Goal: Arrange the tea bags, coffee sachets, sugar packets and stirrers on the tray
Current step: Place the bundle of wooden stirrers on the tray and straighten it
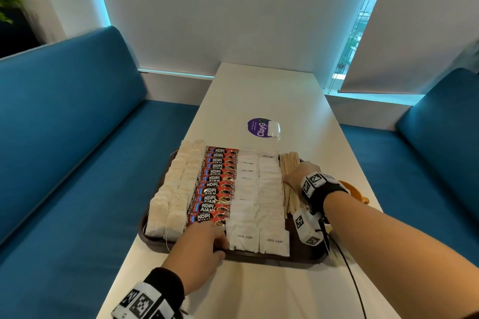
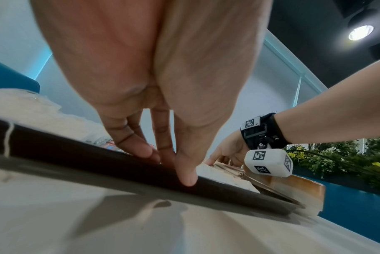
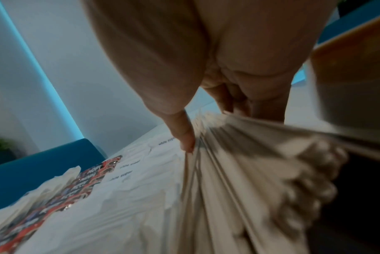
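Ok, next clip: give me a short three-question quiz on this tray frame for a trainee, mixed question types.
1. True or false: the coffee sachets lie between the tea bags and the sugar packets on the tray.
2. Multiple choice: the right hand rests on the A) tea bags B) stirrers C) purple sticker.
3. Fill in: the left hand touches the tray's near ____.

Key: 1 true; 2 B; 3 rim, with the fingers on its dark edge by the nearest sachet.
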Demonstrator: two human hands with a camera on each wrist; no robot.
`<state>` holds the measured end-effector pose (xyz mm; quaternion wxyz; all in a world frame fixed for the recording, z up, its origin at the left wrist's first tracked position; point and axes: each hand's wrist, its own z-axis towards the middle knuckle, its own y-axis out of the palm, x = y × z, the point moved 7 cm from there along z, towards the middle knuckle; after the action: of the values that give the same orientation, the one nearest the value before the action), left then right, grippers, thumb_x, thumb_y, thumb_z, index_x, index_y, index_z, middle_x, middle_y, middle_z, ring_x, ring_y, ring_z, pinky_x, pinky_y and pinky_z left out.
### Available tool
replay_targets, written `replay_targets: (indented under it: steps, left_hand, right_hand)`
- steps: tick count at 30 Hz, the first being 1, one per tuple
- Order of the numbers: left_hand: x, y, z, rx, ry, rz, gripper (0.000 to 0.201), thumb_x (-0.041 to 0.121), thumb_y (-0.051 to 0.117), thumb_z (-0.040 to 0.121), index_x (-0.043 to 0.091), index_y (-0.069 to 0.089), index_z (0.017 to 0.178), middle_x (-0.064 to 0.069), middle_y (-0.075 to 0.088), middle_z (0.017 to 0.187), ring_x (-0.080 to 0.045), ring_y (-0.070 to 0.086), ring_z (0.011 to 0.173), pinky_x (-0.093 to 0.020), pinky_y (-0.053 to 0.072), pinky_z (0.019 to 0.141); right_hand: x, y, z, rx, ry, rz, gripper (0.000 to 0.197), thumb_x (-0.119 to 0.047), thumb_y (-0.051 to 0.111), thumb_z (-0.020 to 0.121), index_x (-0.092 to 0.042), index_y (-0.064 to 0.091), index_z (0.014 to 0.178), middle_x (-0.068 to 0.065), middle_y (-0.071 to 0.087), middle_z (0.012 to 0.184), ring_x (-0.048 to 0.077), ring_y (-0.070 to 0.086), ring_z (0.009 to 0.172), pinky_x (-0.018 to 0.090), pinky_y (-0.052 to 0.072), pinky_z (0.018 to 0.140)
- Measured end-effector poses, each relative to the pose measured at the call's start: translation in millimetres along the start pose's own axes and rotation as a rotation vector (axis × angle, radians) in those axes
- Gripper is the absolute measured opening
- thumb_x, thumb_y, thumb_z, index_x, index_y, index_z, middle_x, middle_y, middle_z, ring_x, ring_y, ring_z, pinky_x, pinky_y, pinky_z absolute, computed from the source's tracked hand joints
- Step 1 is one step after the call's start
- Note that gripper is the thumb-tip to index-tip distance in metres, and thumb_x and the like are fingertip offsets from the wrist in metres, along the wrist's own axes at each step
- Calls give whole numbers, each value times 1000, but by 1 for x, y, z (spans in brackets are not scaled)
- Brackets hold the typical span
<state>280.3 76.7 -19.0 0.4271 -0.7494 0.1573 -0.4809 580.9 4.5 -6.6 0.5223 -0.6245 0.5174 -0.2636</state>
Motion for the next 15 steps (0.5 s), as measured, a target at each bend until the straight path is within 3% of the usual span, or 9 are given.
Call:
replay_targets:
  steps: [2, 5, 10, 12, 15]
  left_hand:
    - [0, 0, -1, -4, -1, -1, 12, 25, 72, 92, 34, 72, 99, 21, 56, 100, 0, 52, 92, -9, 36, 75]
    - [1, 0, -1, -6, -2, -8, 12, 25, 71, 92, 36, 70, 96, 22, 55, 99, 0, 52, 91, -8, 36, 73]
    - [-1, 1, -1, 1, -12, -2, 12, 25, 71, 92, 34, 72, 101, 23, 55, 100, -3, 53, 96, -11, 37, 78]
    - [-1, 2, -1, 6, -14, 3, 12, 26, 71, 92, 34, 72, 101, 23, 54, 101, -4, 53, 98, -13, 38, 82]
    - [-1, 2, -2, 8, -17, 2, 12, 26, 71, 92, 35, 72, 101, 23, 55, 102, -3, 53, 99, -15, 40, 87]
  right_hand:
    - [1, -5, -3, 8, 5, -24, 32, -33, 65, 95, -14, 49, 75, 0, 51, 71, 11, 47, 57, 22, 33, 45]
    - [4, -11, -4, 20, 12, -23, 29, -25, 60, 97, -14, 49, 73, 0, 52, 71, 11, 48, 56, 21, 35, 46]
    - [12, -21, -8, 45, -18, -5, 22, -17, 54, 97, -11, 54, 76, 5, 56, 77, 16, 54, 62, 27, 48, 63]
    - [13, -22, -8, 53, -25, -2, 22, -20, 58, 96, -12, 54, 76, 5, 57, 78, 16, 54, 62, 27, 47, 61]
    - [10, -13, -6, 26, -32, -1, 34, -40, 71, 90, -15, 51, 82, 3, 55, 79, 17, 57, 68, 27, 46, 58]
